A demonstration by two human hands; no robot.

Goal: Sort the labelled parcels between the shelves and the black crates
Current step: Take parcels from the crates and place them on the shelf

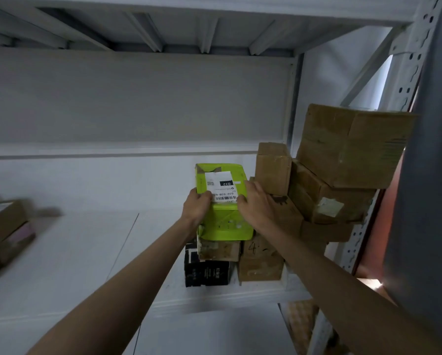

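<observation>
Head view, single frame.

Item 1: green parcel (221,198), lime-coloured, white label (221,189) on its upper face printed "032", barcode at the near edge. Position: centre of frame, sitting on or just above a stack of boxes on the white shelf (74,247); whether its full weight rested there could not be told.

Item 2: left hand (198,207), at 9 o'clock of the parcel, fingers curled round the near left corner, thumb over the label edge. Grasping the parcel.

Item 3: right hand (255,204), at 3 o'clock of the parcel, fingers wrapped over its right edge. Grasping the parcel likewise.

Item 4: small brown box (220,249), directly beneath the parcel at 6 o'clock; black box (207,272) below that, on the shelf.

Item 5: marked carton (261,262), at 5 o'clock of the parcel, handwriting on its face, beside the black box.

Item 6: upright carton (273,167), at 2 o'clock of the parcel, just beside it; large carton (353,147) further toward 3 o'clock, topping a leaning pile against the steel upright (409,60).

Item 7: blurred boxes (7,226), far out at 9 o'clock, well apart from the rest.

Progress, as judged: several parcels were already shelved; the green parcel was mid-handling, either being set on the stack or lifted off, and the frame did not settle which. No black crates were in view, so their share of the sorting could not be assessed.
</observation>
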